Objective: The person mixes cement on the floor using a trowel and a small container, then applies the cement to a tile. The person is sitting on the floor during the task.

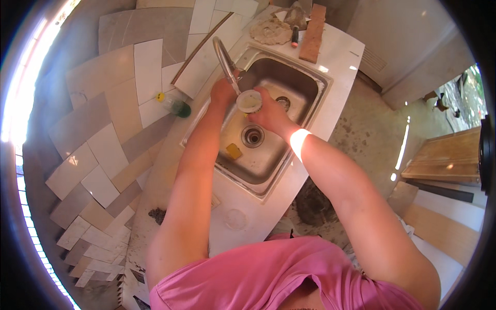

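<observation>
My right hand [269, 111] grips a small round white cup [249, 102] over the steel sink [320, 101]. The cup is tilted so its open mouth faces up toward me. Directly above it is the end of the curved metal faucet [221, 51]; I cannot make out clearly whether water is running. My left hand [223, 92] is closed at the base of the faucet, its fingertips partly hidden behind the spout. In the basin, below the cup, lie a yellow sponge [233, 151] and a round drain [253, 136].
A bottle with green liquid and a yellow cap [175, 105] lies left of the sink. On the far counter are a trowel [296, 19], a reddish-brown strip [312, 35] and a crusty pale lump [270, 31]. Tiles [106, 150] cover the left wall. Boards [444, 155] stand at the right.
</observation>
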The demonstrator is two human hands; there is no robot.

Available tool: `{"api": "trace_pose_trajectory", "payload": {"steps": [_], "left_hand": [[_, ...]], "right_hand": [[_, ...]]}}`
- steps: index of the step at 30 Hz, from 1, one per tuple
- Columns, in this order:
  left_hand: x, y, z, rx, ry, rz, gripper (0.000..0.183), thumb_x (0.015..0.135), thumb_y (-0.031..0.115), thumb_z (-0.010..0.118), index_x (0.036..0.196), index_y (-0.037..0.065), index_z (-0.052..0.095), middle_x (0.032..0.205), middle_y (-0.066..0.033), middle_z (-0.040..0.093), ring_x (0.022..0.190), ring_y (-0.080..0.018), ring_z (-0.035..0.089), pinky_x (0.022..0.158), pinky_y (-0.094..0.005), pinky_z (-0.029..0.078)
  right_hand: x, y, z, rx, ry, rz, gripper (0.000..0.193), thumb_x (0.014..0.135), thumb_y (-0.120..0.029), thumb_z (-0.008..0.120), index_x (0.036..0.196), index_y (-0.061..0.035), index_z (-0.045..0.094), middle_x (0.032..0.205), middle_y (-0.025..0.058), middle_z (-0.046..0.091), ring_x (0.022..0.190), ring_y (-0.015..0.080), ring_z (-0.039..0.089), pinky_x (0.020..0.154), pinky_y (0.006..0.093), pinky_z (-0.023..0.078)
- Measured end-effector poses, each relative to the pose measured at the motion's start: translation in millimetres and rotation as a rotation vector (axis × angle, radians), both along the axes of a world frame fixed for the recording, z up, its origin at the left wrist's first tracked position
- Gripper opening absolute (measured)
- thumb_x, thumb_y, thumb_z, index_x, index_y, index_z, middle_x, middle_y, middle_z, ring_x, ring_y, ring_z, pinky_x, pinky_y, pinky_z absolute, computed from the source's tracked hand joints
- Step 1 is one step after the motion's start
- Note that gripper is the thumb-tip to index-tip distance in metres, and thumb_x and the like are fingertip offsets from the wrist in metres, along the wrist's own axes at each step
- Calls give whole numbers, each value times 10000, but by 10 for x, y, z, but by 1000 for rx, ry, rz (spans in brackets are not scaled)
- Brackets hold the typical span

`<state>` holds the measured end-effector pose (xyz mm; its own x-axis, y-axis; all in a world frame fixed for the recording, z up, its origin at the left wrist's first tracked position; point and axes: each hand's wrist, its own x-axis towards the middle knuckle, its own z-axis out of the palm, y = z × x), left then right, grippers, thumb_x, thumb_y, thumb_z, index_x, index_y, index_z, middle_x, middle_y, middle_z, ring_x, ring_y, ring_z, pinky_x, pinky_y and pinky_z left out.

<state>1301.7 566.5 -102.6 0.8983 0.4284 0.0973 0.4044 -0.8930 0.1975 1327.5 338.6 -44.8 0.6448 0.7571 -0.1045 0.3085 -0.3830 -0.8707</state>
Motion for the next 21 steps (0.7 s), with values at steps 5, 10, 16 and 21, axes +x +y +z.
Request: {"api": "trace_pose_trajectory", "payload": {"steps": [5, 10, 16, 21], "left_hand": [[-109, -100, -143, -252, -170, -7, 428, 981, 266, 548, 1405, 207, 542, 1152, -203, 710, 945, -395, 709, 809, -480, 560], [-235, 309, -794, -1370, -611, 80, 443, 1033, 423, 499, 1380, 157, 572, 1170, -111, 715, 1037, -306, 692, 881, -425, 550], [-481, -464, -201, -1926, -454, 344, 587, 1047, 591, 431, 1335, 99, 570, 1247, -88, 659, 1125, -252, 656, 929, -453, 548], [-641, -223, -497, -1804, -393, 12, 595, 991, 580, 582, 1366, 120, 541, 1308, -50, 633, 1188, -226, 629, 967, -458, 535]], "right_hand": [[44, 129, -81, -24, -9, -5, 886, 748, -286, 825, 1490, -122, 370, 1270, 246, 658, 1207, 412, 629, 1014, 450, 497], [-38, 391, -1, 65, 160, 22, 682, 767, -363, 781, 1318, -15, 578, 1089, 257, 718, 1058, 404, 698, 900, 446, 545], [153, 512, -240, -76, 76, -149, 673, 785, -535, 720, 1082, 70, 724, 1017, 263, 732, 994, 412, 710, 876, 441, 548], [266, 584, -194, -105, -13, 70, 644, 784, -474, 756, 1153, 51, 706, 1138, 267, 702, 1106, 405, 671, 954, 435, 528]]}}
